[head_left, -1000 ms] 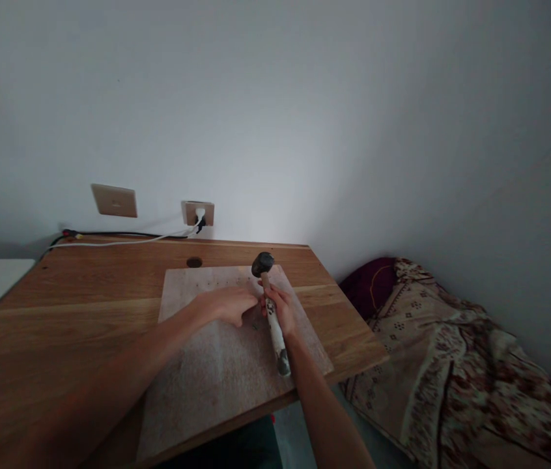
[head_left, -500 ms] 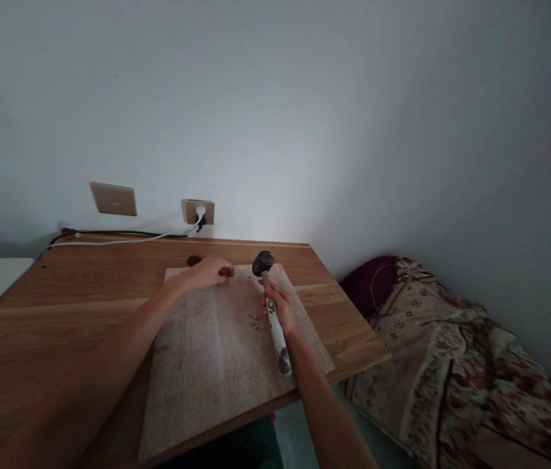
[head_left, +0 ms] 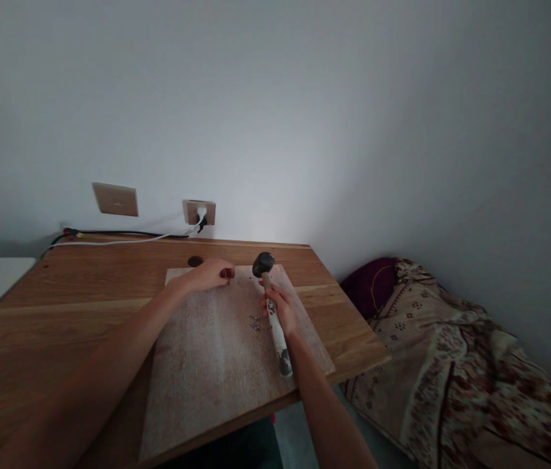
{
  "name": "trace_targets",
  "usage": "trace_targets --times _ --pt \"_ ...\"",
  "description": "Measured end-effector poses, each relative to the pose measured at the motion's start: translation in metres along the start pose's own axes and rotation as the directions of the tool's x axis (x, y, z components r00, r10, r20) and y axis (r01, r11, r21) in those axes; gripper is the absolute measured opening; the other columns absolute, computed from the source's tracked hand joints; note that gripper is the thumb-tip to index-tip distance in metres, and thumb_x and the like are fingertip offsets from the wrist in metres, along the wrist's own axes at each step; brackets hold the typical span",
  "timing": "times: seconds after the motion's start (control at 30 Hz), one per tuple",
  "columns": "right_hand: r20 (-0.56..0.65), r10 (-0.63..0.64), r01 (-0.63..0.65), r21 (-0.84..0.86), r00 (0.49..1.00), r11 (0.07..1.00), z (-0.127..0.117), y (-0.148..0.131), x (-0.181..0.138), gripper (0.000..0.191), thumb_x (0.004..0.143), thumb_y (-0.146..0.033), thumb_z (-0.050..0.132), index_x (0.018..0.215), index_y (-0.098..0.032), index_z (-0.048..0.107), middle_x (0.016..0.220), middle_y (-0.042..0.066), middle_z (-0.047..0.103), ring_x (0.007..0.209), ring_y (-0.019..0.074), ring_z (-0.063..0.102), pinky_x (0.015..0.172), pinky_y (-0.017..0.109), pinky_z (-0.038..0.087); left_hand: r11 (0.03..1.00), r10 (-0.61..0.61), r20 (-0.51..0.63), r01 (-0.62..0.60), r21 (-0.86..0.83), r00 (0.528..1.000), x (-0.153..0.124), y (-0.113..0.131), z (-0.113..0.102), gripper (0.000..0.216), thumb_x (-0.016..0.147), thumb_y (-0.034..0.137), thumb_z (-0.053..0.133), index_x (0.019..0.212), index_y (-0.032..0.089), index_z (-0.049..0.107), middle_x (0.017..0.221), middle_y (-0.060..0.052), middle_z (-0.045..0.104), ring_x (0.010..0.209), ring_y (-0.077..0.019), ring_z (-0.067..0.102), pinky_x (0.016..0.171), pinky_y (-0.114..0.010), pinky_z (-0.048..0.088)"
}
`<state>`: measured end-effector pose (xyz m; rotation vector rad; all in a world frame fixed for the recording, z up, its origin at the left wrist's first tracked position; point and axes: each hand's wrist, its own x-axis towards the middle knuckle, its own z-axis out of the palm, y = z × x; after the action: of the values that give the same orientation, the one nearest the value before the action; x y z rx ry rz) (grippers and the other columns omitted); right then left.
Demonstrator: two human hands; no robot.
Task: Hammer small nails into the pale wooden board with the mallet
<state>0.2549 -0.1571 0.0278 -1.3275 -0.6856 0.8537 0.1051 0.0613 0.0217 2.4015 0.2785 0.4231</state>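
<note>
My right hand [head_left: 281, 309] is wrapped round the handle of a rubber mallet [head_left: 276, 335], which has a rounded black head and a worn white handle. The mallet head is raised near the far right part of a pale wooden board [head_left: 197, 384]. At the board's far edge, my left hand [head_left: 211, 273] is closed with its fingertips pinched together. Whatever lies between those fingertips is too small to make out. Several small nails [head_left: 254, 324] lie loose on the board, left of the mallet handle.
The board rests on a wooden table [head_left: 84, 280] set against a wall. A plugged-in wall socket [head_left: 199, 212] and a white cable [head_left: 124, 243] are at the back, near a round hole [head_left: 195, 261]. A bed with patterned bedding [head_left: 432, 352] stands to the right.
The fingers of my left hand have shifted very slightly in their pinch. My right hand and the mallet stay almost in the same place.
</note>
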Motion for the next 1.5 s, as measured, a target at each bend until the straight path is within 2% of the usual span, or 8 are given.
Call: trace_targets --times 0.27,0.57,0.73,0.83,1.0,1.2,1.43,1.5 --pt "0.006 0.003 -0.003 -0.031 1.000 1.000 0.000 0.000 0.000 0.055 0.069 -0.052 0.074 0.107 -0.012 0.074 0.057 -0.003 0.060 0.042 0.0109 0.049 0.042 0.024 0.033 1.000 0.003 -0.001 -0.003 0.007 1.000 0.000 -0.002 0.004 0.017 0.069 0.009 0.058 0.077 0.016 0.071 0.069 0.000 0.068 0.067 -0.0145 0.062 0.064 -0.023 0.043" --pt "0.036 -0.013 0.014 -0.029 0.999 0.999 0.001 0.002 -0.005 0.047 0.071 -0.049 0.074 0.105 -0.017 0.075 0.056 -0.003 0.060 0.041 0.0110 0.048 0.040 0.024 0.031 0.983 -0.052 -0.028 0.047 -0.175 0.998 0.001 -0.019 0.012 0.012 0.074 0.024 0.067 0.082 0.015 0.070 0.077 -0.004 0.072 0.073 -0.0181 0.066 0.070 -0.028 0.049" --pt "0.124 0.016 -0.013 -0.030 0.992 0.999 0.015 -0.002 -0.005 0.046 0.072 -0.048 0.072 0.103 -0.014 0.075 0.056 -0.003 0.060 0.038 0.0096 0.048 0.038 0.022 0.032 0.964 -0.059 -0.047 0.044 -0.263 0.997 -0.001 -0.021 0.014 0.031 0.073 0.030 0.071 0.101 0.015 0.068 0.087 -0.006 0.075 0.079 -0.0208 0.069 0.073 -0.031 0.052" --pt "0.179 0.009 -0.005 -0.026 0.984 1.000 0.028 0.000 -0.003 0.046 0.073 -0.049 0.071 0.103 -0.013 0.075 0.055 -0.004 0.058 0.037 0.0092 0.048 0.037 0.022 0.032 0.949 -0.069 -0.021 0.059 -0.310 0.997 -0.002 -0.019 0.013 0.038 0.073 0.029 0.071 0.108 0.014 0.067 0.089 -0.006 0.076 0.081 -0.0212 0.070 0.075 -0.032 0.053" --pt "0.215 -0.002 0.009 -0.035 0.977 0.999 0.032 0.011 -0.001 0.047 0.076 -0.048 0.070 0.105 -0.012 0.074 0.054 -0.003 0.058 0.037 0.0091 0.048 0.037 0.021 0.030 0.964 -0.055 -0.029 0.046 -0.260 0.998 -0.004 -0.013 0.010 0.034 0.072 0.025 0.069 0.104 0.014 0.068 0.089 -0.004 0.073 0.077 -0.0186 0.066 0.071 -0.029 0.050" --pt "0.217 0.007 -0.003 -0.017 0.976 1.000 0.029 0.013 -0.003 0.045 0.077 -0.047 0.069 0.106 -0.013 0.073 0.056 -0.004 0.059 0.037 0.0089 0.049 0.037 0.021 0.032 0.960 -0.115 -0.037 0.102 -0.260 0.993 -0.003 -0.013 0.010 0.039 0.071 0.025 0.071 0.109 0.015 0.067 0.085 -0.004 0.073 0.078 -0.0214 0.068 0.074 -0.031 0.051" --pt "0.246 0.014 0.015 -0.116 0.969 0.993 0.033 0.012 -0.002 0.034 0.077 -0.046 0.068 0.088 -0.015 0.072 0.055 -0.003 0.060 0.038 0.0093 0.049 0.038 0.022 0.033 0.957 -0.053 -0.064 0.032 -0.289 0.997 -0.003 -0.014 0.009 0.044 0.070 0.024 0.074 0.113 0.015 0.067 0.093 -0.005 0.076 0.086 -0.0229 0.069 0.084 -0.035 0.054" --pt "0.242 0.014 0.011 -0.104 0.970 0.994 0.033 0.012 -0.003 0.035 0.077 -0.047 0.068 0.090 -0.015 0.072 0.055 -0.003 0.059 0.038 0.0092 0.049 0.037 0.022 0.033 0.953 -0.060 -0.068 0.037 -0.301 0.996 -0.003 -0.014 0.010 0.045 0.071 0.023 0.074 0.114 0.016 0.067 0.094 -0.005 0.076 0.087 -0.0229 0.069 0.085 -0.035 0.054"
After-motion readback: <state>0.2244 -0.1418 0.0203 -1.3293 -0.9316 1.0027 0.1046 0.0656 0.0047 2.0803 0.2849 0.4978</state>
